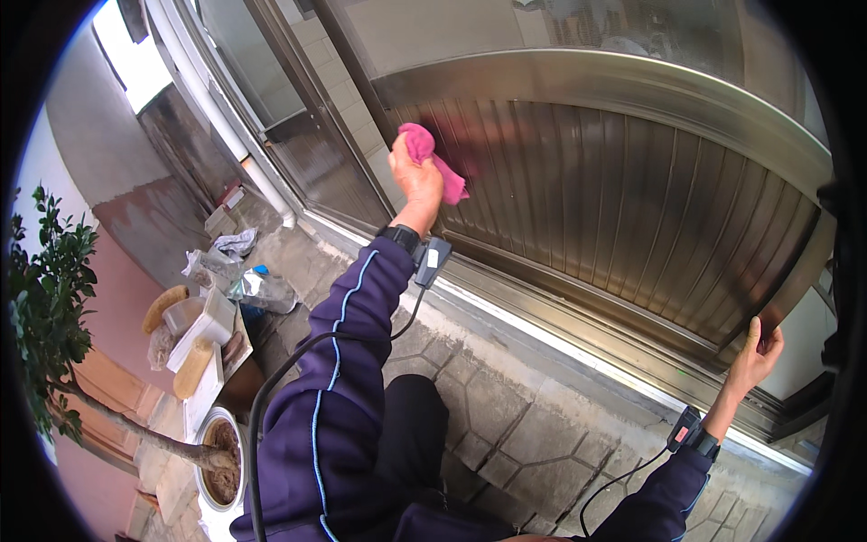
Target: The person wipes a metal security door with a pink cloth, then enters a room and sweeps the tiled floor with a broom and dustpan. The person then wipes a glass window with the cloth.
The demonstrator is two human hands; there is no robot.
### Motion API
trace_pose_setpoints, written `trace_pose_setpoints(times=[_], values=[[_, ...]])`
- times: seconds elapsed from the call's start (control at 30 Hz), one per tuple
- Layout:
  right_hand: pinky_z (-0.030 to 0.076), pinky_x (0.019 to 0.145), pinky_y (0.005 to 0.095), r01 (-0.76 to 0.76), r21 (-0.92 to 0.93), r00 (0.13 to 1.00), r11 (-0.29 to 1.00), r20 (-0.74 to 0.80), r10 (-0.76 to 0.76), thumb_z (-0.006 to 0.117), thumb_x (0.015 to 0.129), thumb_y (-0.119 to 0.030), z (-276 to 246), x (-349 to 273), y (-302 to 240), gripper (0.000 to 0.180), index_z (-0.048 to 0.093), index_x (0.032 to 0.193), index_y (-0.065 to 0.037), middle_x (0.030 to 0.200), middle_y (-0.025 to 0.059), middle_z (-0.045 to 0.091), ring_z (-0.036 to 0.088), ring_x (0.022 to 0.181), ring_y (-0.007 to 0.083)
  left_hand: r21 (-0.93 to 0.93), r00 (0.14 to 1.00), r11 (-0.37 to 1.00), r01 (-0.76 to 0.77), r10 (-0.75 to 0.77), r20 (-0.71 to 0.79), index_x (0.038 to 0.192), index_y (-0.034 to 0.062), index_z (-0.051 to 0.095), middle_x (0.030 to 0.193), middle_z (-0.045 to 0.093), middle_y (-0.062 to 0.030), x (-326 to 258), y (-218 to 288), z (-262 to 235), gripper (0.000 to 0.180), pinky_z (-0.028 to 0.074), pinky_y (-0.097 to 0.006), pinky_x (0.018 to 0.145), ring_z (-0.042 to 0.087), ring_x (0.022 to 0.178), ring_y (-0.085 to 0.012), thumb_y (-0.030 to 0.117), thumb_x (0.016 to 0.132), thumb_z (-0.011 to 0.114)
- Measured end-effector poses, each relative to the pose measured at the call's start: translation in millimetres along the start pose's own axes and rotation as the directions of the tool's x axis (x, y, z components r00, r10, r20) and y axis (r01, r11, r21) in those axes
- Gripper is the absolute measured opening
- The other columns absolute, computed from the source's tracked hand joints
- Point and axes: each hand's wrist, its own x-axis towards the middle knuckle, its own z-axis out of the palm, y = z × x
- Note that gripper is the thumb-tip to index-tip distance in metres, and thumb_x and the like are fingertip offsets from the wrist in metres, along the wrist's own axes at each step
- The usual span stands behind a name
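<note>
My left hand [418, 183] is closed round a bunched pink cloth [451, 180], held against the left part of a ribbed, brownish metal door panel [578, 199]. A loose end of the cloth hangs out to the right of the fingers, and a pinkish reflection shows on the metal beside it. Low at the panel's right side, my right hand [752, 364] grips the door's edge frame [787, 280]. Its thumb points up along the frame and the other fingers curl by the edge, partly hidden. Both wrists wear black straps with small devices and cables.
A metal sill track [560, 321] runs below the door, above stone paving [533, 434]. At left stand a potted tree [221, 456] and a pile of plastic bags [262, 289], brushes [192, 369] and white containers [212, 316]. A white pipe [221, 117] comes down beside the door frame.
</note>
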Motion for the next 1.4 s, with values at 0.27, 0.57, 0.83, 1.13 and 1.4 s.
trace_pose_setpoints(times=[0.27, 0.57, 0.83, 1.13, 1.4], values=[[0.042, 0.092, 0.028, 0.005, 0.011, 1.0, 1.0, 0.007, -0.005, 0.07, 0.085, -0.015, 0.6, -0.8, -1.3, 0.04, 0.051, 0.115, 0.004, 0.11, 0.0092, 0.058, 0.054, 0.103, 0.0158, -0.395, 0.967, 0.883, 0.253, -0.232, 0.103, 0.127, 0.0114, 0.048, 0.113, 0.057, -0.0065, 120.7, 15.4, -5.0, 0.052, 0.049, -0.032, 0.082, 0.057, 0.098, -0.0176, -0.002, 0.079, 0.063], [0.039, 0.094, 0.0291, -0.048, -0.06, 0.998, 0.997, -0.032, 0.046, 0.072, 0.084, -0.021, 1.9, -2.9, -8.7, 0.045, 0.052, 0.116, 0.003, 0.111, 0.0082, 0.057, 0.052, 0.104, 0.0166, -0.171, 0.851, 0.846, -0.505, 0.521, 0.067, 0.12, 0.0102, 0.053, 0.121, 0.054, -0.0137, 52.1, 77.6, 3.1, 0.051, 0.04, -0.035, 0.1, 0.051, 0.116, -0.0305, -0.007, 0.073, 0.062], [0.039, 0.095, 0.0294, -0.027, -0.102, 0.999, 0.994, -0.035, 0.024, 0.071, 0.085, -0.022, -0.6, -2.2, -3.9, 0.045, 0.052, 0.117, 0.002, 0.114, 0.009, 0.056, 0.052, 0.107, 0.0171, -0.055, 0.975, 0.973, -0.223, 0.222, -0.023, 0.119, 0.0105, 0.053, 0.118, 0.055, -0.0146, 88.2, 47.1, 8.5, 0.047, 0.043, -0.038, 0.096, 0.054, 0.112, -0.0329, -0.004, 0.075, 0.059], [0.04, 0.093, 0.0288, -0.007, -0.078, 1.0, 0.997, -0.014, 0.006, 0.07, 0.086, -0.021, -1.7, -3.0, -2.5, 0.044, 0.05, 0.118, 0.002, 0.112, 0.0082, 0.057, 0.052, 0.104, 0.0162, -0.186, 0.977, 0.963, 0.196, -0.175, 0.126, 0.119, 0.0124, 0.06, 0.111, 0.065, -0.0094, 164.0, -7.8, -3.3, 0.031, 0.047, -0.031, 0.086, 0.06, 0.102, -0.0201, 0.014, 0.088, 0.062], [0.041, 0.092, 0.029, 0.001, -0.099, 1.0, 0.995, -0.027, -0.003, 0.069, 0.087, -0.02, -0.2, -2.6, -4.4, 0.044, 0.05, 0.119, 0.003, 0.112, 0.0088, 0.057, 0.053, 0.103, 0.0165, 0.054, 0.996, 0.998, 0.038, -0.042, 0.078, 0.122, 0.0123, 0.056, 0.117, 0.06, -0.0145, 86.1, -45.8, -7.7, 0.048, 0.043, -0.036, 0.098, 0.055, 0.113, -0.0301, -0.006, 0.078, 0.053]])
